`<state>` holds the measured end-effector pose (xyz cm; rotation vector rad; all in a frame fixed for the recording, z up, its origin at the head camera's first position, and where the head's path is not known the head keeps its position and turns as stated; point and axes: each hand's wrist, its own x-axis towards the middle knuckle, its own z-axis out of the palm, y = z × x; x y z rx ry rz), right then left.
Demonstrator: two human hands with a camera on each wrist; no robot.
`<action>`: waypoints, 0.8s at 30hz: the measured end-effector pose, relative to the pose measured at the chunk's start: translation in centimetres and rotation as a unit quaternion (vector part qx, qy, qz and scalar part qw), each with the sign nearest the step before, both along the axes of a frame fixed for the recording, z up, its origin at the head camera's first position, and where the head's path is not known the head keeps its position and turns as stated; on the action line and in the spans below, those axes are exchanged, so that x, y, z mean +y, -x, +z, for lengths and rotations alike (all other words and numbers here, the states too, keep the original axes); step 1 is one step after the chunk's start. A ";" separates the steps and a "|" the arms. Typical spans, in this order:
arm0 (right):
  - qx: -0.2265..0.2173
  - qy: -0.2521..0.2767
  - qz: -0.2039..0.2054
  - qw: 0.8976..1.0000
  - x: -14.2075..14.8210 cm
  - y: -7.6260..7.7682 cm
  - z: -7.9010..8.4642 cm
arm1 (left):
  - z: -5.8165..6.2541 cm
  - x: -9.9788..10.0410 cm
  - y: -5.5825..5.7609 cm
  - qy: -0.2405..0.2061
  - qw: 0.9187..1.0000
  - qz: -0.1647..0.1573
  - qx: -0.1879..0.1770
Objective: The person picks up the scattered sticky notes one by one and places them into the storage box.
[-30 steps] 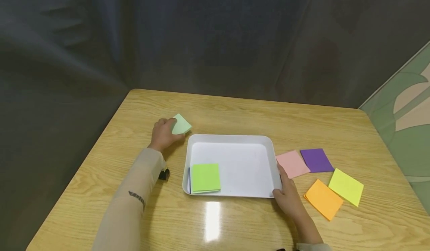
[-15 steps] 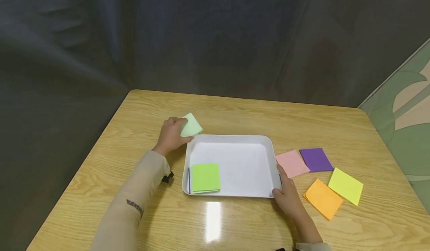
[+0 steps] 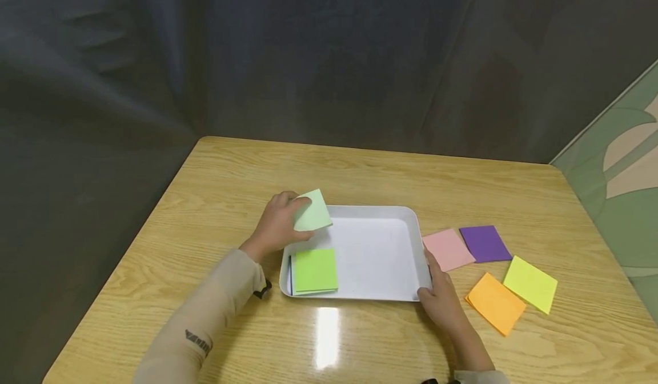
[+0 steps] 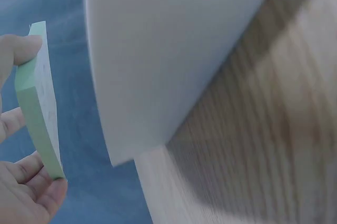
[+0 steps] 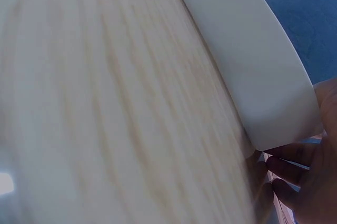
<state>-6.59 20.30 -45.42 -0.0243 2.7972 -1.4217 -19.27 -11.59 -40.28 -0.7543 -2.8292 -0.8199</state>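
Note:
My left hand (image 3: 277,224) holds a pale green sticky note pad (image 3: 315,211) above the back left corner of a white tray (image 3: 380,258). In the left wrist view, the thumb and fingers pinch the pad (image 4: 38,116) by its edges, off the table. The tray's front left corner holds a bright green sticky note pad (image 3: 315,270), with a thin dark blue edge showing along its left side. At the tray's front right corner my right hand (image 3: 441,298) grips the rim. The right wrist view shows its fingers against the outside of the tray wall (image 5: 258,71).
Right of the tray lie a pink pad (image 3: 448,250), a purple pad (image 3: 485,244), a yellow pad (image 3: 531,284) and an orange pad (image 3: 496,303). The wooden table (image 3: 360,172) ends at a dark curtain (image 3: 329,70) behind.
My left hand has carried the pale green sticky note pad rightward, from left of the tray to above its back left corner. The right hand has stayed on the tray.

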 end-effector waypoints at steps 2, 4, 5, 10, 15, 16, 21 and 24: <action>0.008 0.003 0.003 1.000 0.0 0.0 0.0 | -0.1 0.2 -0.6 0.008 1.000 -0.010 -0.002; 0.013 0.005 0.005 1.000 0.0 0.0 0.0 | -0.2 0.5 -1.1 0.015 1.000 -0.019 -0.007; 0.016 0.006 0.005 1.000 0.1 0.0 -0.1 | -0.2 0.5 -1.4 0.021 0.999 -0.023 -0.010; 0.022 0.007 0.004 1.000 0.2 0.1 -0.2 | -0.7 0.8 -2.5 0.031 0.998 -0.036 -0.028; 0.034 0.006 0.006 0.999 0.2 0.2 -0.2 | -1.4 0.9 -3.2 0.038 0.998 -0.044 -0.031; 0.034 0.005 0.006 0.999 0.2 0.2 -0.1 | -1.6 0.9 -3.3 0.037 0.998 -0.045 -0.030; 0.032 0.004 0.004 0.999 0.2 0.2 -0.1 | -2.1 0.9 -3.8 0.035 0.998 -0.051 -0.029; 0.030 0.003 0.003 1.000 0.2 0.2 0.0 | -2.3 1.0 -4.1 0.037 0.997 -0.058 -0.033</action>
